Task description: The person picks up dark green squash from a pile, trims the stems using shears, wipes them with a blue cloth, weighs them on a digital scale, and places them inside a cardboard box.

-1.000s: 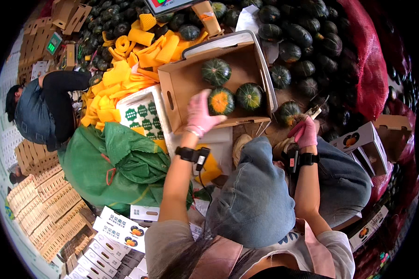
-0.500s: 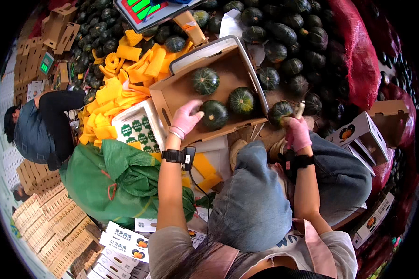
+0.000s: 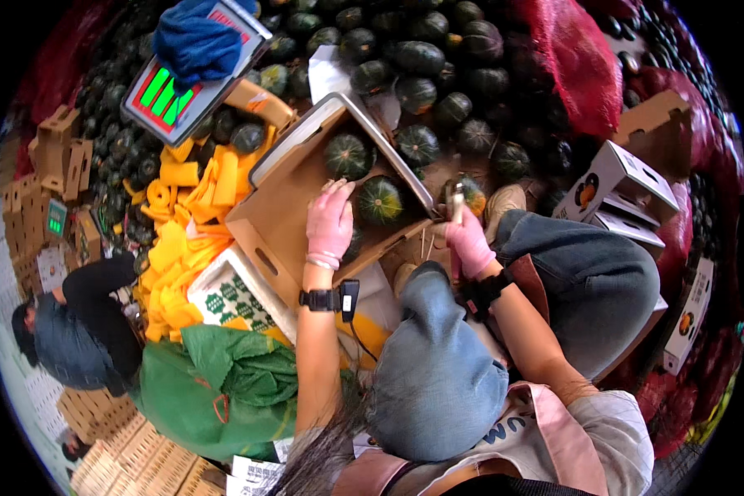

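A cardboard box [image 3: 283,198] with a pale rim lies tilted before me. Inside it are small dark green pumpkins: one at the far end [image 3: 348,157], an orange-patched pumpkin [image 3: 380,199] by the right wall, and another mostly covered by my hand. My left hand [image 3: 331,221], in a pink glove, reaches over them with its fingers stretched towards the far pumpkin; contact is unclear. At the box's right corner, my pink-gloved right hand [image 3: 469,240] grips a small pale-handled tool [image 3: 455,201], its exact kind unclear. Just behind that tool lies a loose pumpkin [image 3: 473,195].
Many pumpkins [image 3: 417,95] are heaped beyond the box. A scale [image 3: 169,103] bearing a blue cloth stands far left, above yellow foam sleeves [image 3: 178,248]. A sticker tray [image 3: 236,293], green sack [image 3: 215,388], printed cartons [image 3: 616,186] and red mesh sack [image 3: 574,66] surround me. Another person crouches left.
The view has turned, shifting the scene left. My right hand has come with the tool to the box's corner. My left hand has moved from beside the nearest pumpkin to over it.
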Motion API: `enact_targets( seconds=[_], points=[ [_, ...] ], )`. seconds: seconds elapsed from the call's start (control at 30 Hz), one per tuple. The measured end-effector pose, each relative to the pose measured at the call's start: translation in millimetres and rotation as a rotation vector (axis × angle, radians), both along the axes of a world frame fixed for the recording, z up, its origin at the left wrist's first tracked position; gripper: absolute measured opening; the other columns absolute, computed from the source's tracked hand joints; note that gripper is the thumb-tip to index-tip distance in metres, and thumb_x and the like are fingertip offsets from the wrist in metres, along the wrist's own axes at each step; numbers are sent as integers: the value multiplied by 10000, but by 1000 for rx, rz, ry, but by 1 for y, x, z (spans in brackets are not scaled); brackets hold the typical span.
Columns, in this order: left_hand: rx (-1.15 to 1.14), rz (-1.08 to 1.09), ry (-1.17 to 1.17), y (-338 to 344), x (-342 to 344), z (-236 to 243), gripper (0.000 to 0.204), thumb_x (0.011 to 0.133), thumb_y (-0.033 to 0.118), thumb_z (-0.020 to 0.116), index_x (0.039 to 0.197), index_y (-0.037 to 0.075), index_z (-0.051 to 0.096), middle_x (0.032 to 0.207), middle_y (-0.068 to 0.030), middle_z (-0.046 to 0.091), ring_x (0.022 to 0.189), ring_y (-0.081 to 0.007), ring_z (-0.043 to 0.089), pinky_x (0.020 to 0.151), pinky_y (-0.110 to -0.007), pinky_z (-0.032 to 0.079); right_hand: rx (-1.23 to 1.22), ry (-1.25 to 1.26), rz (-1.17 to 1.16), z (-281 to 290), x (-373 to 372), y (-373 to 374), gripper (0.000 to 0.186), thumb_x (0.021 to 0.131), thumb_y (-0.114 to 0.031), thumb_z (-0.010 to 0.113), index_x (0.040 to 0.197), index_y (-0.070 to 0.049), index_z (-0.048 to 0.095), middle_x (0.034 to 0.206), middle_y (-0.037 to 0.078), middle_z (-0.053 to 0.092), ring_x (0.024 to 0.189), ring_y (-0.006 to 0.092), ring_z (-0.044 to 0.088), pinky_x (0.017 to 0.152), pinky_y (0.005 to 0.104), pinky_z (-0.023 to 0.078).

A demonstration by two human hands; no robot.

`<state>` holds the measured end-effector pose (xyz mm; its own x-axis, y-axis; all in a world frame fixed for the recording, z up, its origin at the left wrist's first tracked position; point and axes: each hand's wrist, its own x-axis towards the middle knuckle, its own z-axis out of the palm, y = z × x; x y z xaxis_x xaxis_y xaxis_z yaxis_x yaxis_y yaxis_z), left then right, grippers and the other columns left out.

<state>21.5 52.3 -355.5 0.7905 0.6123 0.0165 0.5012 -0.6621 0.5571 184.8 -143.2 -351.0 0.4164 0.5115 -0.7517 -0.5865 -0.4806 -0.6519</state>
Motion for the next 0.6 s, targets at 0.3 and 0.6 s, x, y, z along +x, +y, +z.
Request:
enact_targets(
  seconds=[0.3, 0.6],
  points=[
    [119, -10, -154, -41, -23, 47, 351, 802, 64, 643, 1149, 68, 593, 1053, -131, 622, 951, -300, 590, 857, -373, 468, -363, -208, -320, -31, 86, -46, 147, 734, -118, 587, 840, -16, 581, 635, 102, 565, 369, 240, 482, 352, 368, 368],
    [-11, -67, -94, -71, -46, 39, 340, 782, 67, 635, 1121, 77, 614, 1011, -113, 618, 908, -303, 576, 839, -394, 451, -692, -568, 257, -62, 60, 2, 412, 642, -259, 708, 983, -45, 619, 990, 173, 649, 967, 335, 622, 818, 379, 498]
  ],
)
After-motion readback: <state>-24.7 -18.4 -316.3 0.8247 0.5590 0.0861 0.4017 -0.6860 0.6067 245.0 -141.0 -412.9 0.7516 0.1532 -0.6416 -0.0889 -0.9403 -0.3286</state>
